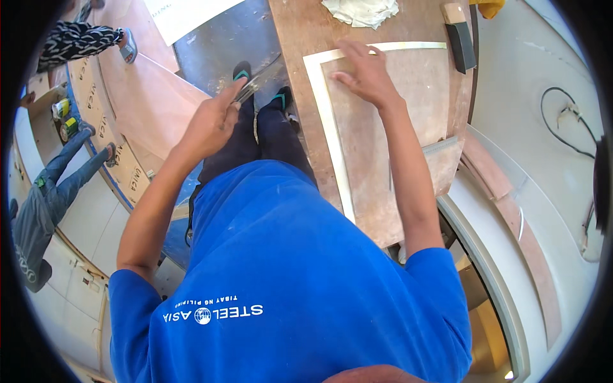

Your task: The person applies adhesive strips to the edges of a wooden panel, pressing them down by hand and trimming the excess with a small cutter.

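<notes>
Item one: our left hand (209, 124), raised in front of the chest, fingers curled closed around the handle end of a slim metal blade tool (258, 82). The blade slants up and to the right from the fist, over the dark floor and above our feet in sandals (241, 70); its tip ends just left of the workbench (300, 38) edge.

Item two: our right hand (364, 73), palm down, fingers loosely spread and laid flat on a brown laminate panel (383, 140). The hand holds nothing; it touches the panel near its top left corner.

Item three: the panel itself lies flat on the brown workbench, bordered along its top and left sides by a pale edge strip (332, 134). Our right forearm runs across its lower part.

Item four: a crumpled white rag (361, 11) at the far end of the bench, well apart from the hands.

Item five: a dark sanding block with a wooden top (458, 38) at the bench's upper right, just beside the strip's end.

Item six: large pinkish board sheets (147, 96) on the floor to our left.

Item seven: another person (48, 198) in grey clothes at the far left, and a second person's patterned sleeve (73, 39) above.

Item eight: a black cable (568, 121) on the pale floor to the right.
</notes>
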`<act>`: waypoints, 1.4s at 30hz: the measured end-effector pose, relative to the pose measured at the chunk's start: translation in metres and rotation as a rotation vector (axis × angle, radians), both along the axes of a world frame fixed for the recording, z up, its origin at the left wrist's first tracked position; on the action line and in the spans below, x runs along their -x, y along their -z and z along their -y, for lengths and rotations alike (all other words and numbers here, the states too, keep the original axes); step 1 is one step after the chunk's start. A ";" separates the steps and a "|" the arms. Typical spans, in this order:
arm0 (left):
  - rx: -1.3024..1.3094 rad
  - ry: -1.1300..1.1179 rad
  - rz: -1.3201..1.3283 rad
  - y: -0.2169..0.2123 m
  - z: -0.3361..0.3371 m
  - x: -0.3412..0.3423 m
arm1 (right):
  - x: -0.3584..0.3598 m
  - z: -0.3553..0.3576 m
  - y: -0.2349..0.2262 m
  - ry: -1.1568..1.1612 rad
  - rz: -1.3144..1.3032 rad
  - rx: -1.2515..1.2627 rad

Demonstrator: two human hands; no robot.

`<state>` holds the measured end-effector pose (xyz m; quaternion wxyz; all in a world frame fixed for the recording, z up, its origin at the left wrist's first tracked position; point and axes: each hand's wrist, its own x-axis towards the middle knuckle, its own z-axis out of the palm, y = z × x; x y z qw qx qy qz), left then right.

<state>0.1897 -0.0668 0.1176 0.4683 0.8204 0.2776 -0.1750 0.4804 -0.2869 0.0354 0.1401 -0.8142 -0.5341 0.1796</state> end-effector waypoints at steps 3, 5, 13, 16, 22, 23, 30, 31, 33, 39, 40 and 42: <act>0.208 -0.234 0.152 0.027 0.022 0.008 | -0.010 -0.018 0.003 -0.120 0.014 0.164; 0.205 -0.287 0.207 0.048 0.029 0.013 | -0.018 -0.032 0.002 -0.156 -0.021 0.248; -0.021 -0.233 0.297 0.085 0.035 0.028 | -0.021 -0.051 -0.011 -0.158 -0.158 0.378; -0.193 -0.081 0.373 0.096 0.039 0.027 | -0.009 -0.032 -0.008 -0.062 0.003 0.203; -0.259 0.177 0.201 0.068 0.043 -0.057 | 0.005 0.038 0.032 0.771 0.188 -0.066; -0.285 0.180 0.246 0.075 0.047 -0.075 | 0.005 0.043 0.038 0.823 0.192 -0.067; -0.259 0.390 0.382 0.073 0.085 -0.238 | 0.014 0.043 0.059 0.982 0.412 0.031; -0.234 0.409 0.423 0.083 0.096 -0.263 | 0.014 0.042 0.056 0.986 0.399 0.026; -0.212 0.436 0.468 0.087 0.114 -0.310 | 0.013 0.043 0.052 0.980 0.400 0.012; -0.171 0.455 0.464 0.086 0.149 -0.395 | 0.014 0.041 0.044 0.993 0.374 0.002; -0.183 0.466 0.472 0.088 0.152 -0.401 | 0.014 0.041 0.045 1.005 0.362 -0.002; -0.203 0.496 0.456 0.093 0.157 -0.408 | 0.013 0.041 0.046 1.019 0.338 -0.011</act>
